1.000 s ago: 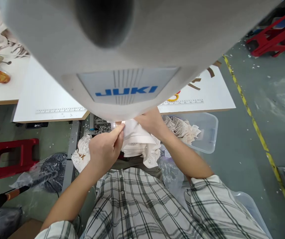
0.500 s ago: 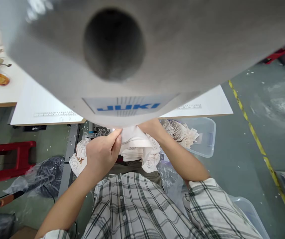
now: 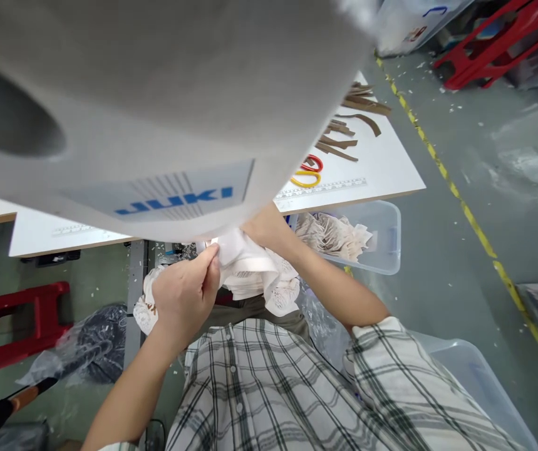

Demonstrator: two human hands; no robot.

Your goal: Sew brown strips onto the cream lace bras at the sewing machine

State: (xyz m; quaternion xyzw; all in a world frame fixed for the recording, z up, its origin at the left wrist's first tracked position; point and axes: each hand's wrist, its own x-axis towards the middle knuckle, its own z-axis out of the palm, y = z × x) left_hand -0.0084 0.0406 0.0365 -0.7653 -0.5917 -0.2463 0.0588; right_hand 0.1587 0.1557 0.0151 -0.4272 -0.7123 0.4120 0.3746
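A pale sewing machine head marked JUKI (image 3: 175, 200) fills the upper left of the view and hides the needle area. Just below its edge, my left hand (image 3: 188, 285) pinches the white fabric (image 3: 245, 254) between thumb and fingers. My right hand (image 3: 265, 224) rests at the fabric's right side, its fingers hidden behind the machine. The fabric's folded band and lace-patterned part (image 3: 284, 291) hang down over my lap. More lace fabric (image 3: 144, 310) lies to the left of my left wrist.
Red-and-yellow scissors (image 3: 307, 178) and brown strips (image 3: 344, 141) lie on the white table (image 3: 386, 169). A clear bin (image 3: 388, 241) holds pleated fabric. A red stool (image 3: 19, 319) stands left; another bin (image 3: 475, 369) is at lower right.
The view has turned right, so the machine head appears further left and the scissors and brown strips now show. My left hand still pinches the fabric, and both hands keep nearly the same places.
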